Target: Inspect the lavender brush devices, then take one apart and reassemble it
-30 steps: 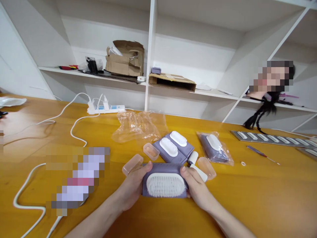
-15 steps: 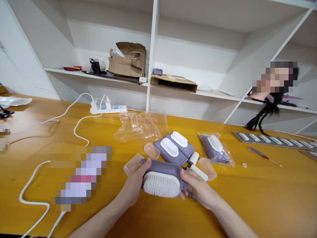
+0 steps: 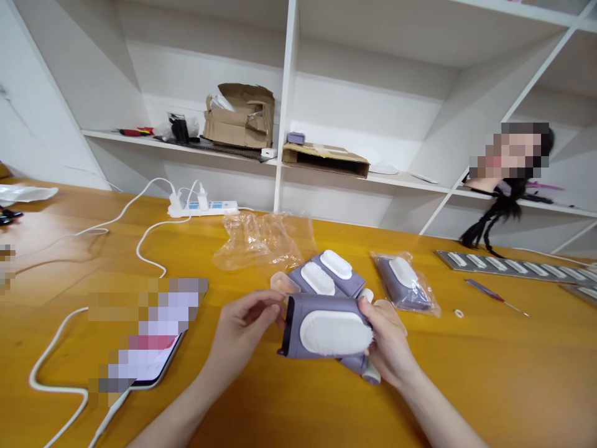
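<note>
My right hand (image 3: 389,342) grips the right end of a purple brush (image 3: 293,305) with a white oval bristle pad facing me. A black edge shows along the brush's left end. Beside that end is my left hand (image 3: 242,330), its fingers curled and thumb drawn in; whether they pinch anything is hidden. Below the brush, a purple piece with a whitish end (image 3: 372,374) sticks out near my right hand. Behind it two more purple brushes (image 3: 326,274) lie side by side, pads up, with a clear plastic cover (image 3: 284,283) at their left.
A bagged purple brush (image 3: 405,280), a screwdriver (image 3: 487,290), a small white ring (image 3: 459,313) and a strip of white pads (image 3: 504,264) lie to the right. Left are a charging phone (image 3: 158,367), cables and a power strip (image 3: 203,208). Crumpled plastic (image 3: 265,239) lies behind.
The brush has turned, so its black-edged end now shows at left and its pad faces me more squarely. My left hand has come off its top and shifted left.
</note>
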A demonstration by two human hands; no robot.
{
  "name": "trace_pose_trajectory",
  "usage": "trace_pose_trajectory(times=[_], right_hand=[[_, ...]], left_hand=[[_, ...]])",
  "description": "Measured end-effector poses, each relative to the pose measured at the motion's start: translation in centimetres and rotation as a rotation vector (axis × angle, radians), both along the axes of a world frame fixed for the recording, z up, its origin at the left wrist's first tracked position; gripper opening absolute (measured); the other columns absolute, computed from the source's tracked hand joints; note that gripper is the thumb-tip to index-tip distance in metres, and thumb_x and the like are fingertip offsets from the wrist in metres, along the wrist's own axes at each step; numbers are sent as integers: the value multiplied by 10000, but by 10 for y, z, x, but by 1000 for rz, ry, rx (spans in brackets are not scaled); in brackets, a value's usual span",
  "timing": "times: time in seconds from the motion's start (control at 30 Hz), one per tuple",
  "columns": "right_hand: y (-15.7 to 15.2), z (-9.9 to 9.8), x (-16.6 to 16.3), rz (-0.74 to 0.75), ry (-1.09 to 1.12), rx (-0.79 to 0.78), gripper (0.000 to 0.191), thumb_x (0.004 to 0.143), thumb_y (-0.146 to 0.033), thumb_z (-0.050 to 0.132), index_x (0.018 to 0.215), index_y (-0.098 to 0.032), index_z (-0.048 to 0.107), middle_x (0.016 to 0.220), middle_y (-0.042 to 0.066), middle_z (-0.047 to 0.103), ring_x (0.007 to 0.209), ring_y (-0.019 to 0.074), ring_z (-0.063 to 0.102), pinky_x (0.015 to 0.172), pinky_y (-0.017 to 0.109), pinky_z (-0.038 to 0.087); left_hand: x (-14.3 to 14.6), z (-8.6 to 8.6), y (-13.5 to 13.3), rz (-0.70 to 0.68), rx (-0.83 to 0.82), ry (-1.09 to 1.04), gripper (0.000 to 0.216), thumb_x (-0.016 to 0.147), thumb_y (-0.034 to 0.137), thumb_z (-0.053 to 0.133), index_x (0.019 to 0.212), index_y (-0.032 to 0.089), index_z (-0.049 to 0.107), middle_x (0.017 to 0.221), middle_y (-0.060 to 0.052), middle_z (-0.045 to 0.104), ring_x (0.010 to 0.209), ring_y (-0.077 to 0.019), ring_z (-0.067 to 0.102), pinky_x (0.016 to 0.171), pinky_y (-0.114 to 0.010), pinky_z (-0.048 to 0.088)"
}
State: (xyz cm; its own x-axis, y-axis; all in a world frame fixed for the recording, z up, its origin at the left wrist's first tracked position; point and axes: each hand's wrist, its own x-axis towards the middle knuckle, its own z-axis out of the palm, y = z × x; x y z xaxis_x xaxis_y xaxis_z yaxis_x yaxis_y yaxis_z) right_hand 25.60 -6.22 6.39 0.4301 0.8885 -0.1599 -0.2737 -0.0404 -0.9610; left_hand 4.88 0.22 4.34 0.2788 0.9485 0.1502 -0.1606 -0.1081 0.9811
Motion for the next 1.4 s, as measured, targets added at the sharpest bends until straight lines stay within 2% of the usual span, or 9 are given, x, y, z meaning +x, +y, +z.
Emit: trace_pose_trajectory(times=[0.1,0.2,0.3,0.5,0.77,0.93,1.07,1.17,1.4], right_hand=[[0,-2,0,-32,62,-20,467,494,-482,816,480,-197,446,403,-87,361,341,54,267,309,206,191],[0,-9,1,9,155,-54,410,528,-441,819,513,-185,498,417,-70,426,383,77,346,357,211,246],[-3,-15,-1,75,206,-92,366,588,-463,786,594,-162,577,500,-31,541,475,112,460,441,221,327],[-6,-14,-11,157,215,-56,393,619,-491,762,550,-140,600,526,-11,580,499,107,472,488,218,337],[-14,-4,-18,205,174,-6,336,629,-469,760,579,-147,676,544,8,632,525,129,516,527,224,376],[-14,-5,-15,169,164,12,335,639,-489,740,594,-162,682,520,7,637,548,165,566,533,241,392],[-6,-6,-9,12,173,41,323,556,-462,795,554,-173,651,485,-9,607,566,181,577,543,252,414],[-2,-7,-6,-60,177,62,326,519,-445,816,546,-174,637,502,-17,596,573,168,553,538,243,416],[-2,-12,-9,-62,74,94,323,571,-474,777,565,-180,643,516,-7,603,550,175,543,535,263,421]], left_hand=[[1,0,1,155,102,87,444,626,219,729,1054,276,624,956,-19,625,785,-152,571,639,-241,431],[5,0,-1,-129,-31,28,774,616,191,735,1306,354,424,1218,-51,551,982,-210,581,741,-293,470],[10,-1,-6,-352,-86,-3,786,654,207,732,1348,322,383,1275,-89,541,1111,-259,546,875,-352,452],[15,-2,-14,-479,-92,-79,700,721,247,696,1348,295,389,1240,-100,593,1115,-272,562,922,-377,443],[17,-5,-17,-382,81,11,566,705,209,698,1242,252,522,1208,-85,626,1135,-261,550,970,-341,404],[17,-10,-8,-401,2,-105,489,764,256,644,1237,268,519,1151,-90,654,1027,-249,612,874,-355,463],[15,-15,-6,-90,100,-179,323,798,274,600,1121,287,598,1197,-52,614,1067,-227,578,896,-323,432],[12,-14,-10,90,183,-130,204,801,302,592,991,259,652,982,-33,653,902,-195,603,813,-294,449],[17,-14,-15,37,131,56,315,839,382,513,1077,233,655,763,-28,618,733,-184,545,714,-288,425]])
